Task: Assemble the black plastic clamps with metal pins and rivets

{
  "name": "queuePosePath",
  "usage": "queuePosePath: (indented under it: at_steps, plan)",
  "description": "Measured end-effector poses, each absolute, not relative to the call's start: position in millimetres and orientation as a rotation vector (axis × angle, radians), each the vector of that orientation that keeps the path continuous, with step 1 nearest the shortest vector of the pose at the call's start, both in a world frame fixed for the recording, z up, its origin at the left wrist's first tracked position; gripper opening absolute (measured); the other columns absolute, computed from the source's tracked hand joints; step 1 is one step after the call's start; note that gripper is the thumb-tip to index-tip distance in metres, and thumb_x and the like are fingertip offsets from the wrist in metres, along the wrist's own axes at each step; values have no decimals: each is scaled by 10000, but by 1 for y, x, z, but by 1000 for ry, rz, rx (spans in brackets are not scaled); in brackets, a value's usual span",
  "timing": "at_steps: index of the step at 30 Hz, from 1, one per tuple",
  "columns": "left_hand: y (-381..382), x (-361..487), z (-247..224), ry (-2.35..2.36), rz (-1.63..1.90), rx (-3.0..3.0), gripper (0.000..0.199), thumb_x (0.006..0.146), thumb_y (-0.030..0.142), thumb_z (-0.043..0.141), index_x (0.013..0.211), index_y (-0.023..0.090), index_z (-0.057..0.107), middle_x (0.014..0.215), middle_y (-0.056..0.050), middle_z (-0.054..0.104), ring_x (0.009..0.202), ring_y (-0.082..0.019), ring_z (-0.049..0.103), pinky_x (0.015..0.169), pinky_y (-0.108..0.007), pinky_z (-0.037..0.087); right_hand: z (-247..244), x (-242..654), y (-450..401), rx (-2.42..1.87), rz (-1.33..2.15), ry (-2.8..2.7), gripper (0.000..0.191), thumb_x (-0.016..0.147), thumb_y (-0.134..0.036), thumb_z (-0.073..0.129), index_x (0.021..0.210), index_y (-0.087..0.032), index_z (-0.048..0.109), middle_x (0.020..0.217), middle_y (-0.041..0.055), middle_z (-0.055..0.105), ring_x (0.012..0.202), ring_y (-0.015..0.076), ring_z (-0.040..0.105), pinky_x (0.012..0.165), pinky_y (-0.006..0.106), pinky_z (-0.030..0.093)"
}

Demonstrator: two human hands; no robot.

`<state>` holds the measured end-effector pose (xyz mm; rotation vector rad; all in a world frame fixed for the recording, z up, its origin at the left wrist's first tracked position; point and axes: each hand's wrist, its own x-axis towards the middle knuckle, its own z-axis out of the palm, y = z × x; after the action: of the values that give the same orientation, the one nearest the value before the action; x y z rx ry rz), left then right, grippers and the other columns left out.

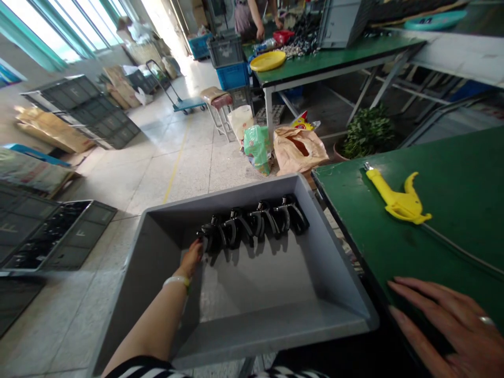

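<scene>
A grey plastic bin (275,336) sits in front of me, angled on its low wall side. Several black moulded parts (252,223) stand in a row along its far wall. My left hand (191,258) reaches into the bin, its bunched fingers closed on the leftmost part. My right hand (444,325) lies flat on the green workbench (452,173), fingers apart, holding nothing. Up the bench from it lies a yellow air blow gun (399,202) with a thin hose running to the right.
Stacked grey crates (81,110) lie on the tiled floor at left. Ahead, bags (299,149) and a potted plant (366,134) stand by a second green table (334,65), where a co-worker's hand (260,32) works near a yellow plate (268,60) and a heap of dark parts.
</scene>
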<state>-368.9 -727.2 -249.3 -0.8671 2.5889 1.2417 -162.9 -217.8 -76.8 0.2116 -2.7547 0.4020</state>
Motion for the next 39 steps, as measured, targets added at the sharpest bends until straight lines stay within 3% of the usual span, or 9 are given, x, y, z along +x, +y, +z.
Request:
queuePosePath:
  at_steps: [3, 8, 16, 24, 31, 39]
  plan:
    - [-732, -385, -243, 2618, 1231, -729, 375, 736, 355, 552, 1047, 149, 590, 1003, -97, 649, 914, -188, 604, 747, -252, 468, -76, -164, -218, 211, 379, -2755, 375, 777, -408, 482, 1101, -225, 532, 1097, 63, 552, 980, 259, 528, 887, 439, 386]
    - [-728, -397, -237, 2745, 1077, -618, 281, 687, 324, 600, 886, 130, 640, 898, -91, 674, 878, -213, 608, 767, -271, 460, -71, -164, -222, 201, 354, -2769, 376, 790, -414, 454, 1109, -225, 520, 1096, 67, 549, 981, 257, 523, 870, 428, 392]
    - [-709, -402, -224, 3022, 667, -626, 362, 803, 329, 392, 892, 61, 618, 1009, -190, 603, 1049, -263, 511, 887, -326, 387, -71, -166, -222, 212, 360, -2757, 369, 787, -403, 465, 1105, -223, 517, 1078, 67, 551, 978, 252, 520, 869, 426, 395]
    - [-692, -418, -210, 2937, 401, -533, 410, 806, 393, 382, 789, 85, 651, 861, -203, 648, 903, -302, 592, 776, -344, 430, -71, -164, -222, 199, 380, -2768, 371, 788, -411, 465, 1109, -232, 516, 1095, 65, 545, 985, 257, 518, 867, 430, 398]
    - [-682, -423, -198, 2825, 336, -614, 494, 729, 584, 399, 736, 157, 646, 838, -173, 664, 815, -321, 617, 658, -369, 450, -68, -166, -224, 215, 404, -2729, 357, 784, -401, 476, 1087, -220, 530, 1069, 69, 553, 979, 253, 520, 864, 426, 404]
    - [-678, -414, -166, 2857, 302, -751, 577, 664, 653, 417, 835, 138, 613, 899, -204, 633, 840, -369, 593, 640, -429, 447, -63, -168, -227, 209, 427, -2727, 337, 772, -353, 523, 1077, -211, 544, 1066, 76, 553, 987, 236, 514, 850, 393, 420]
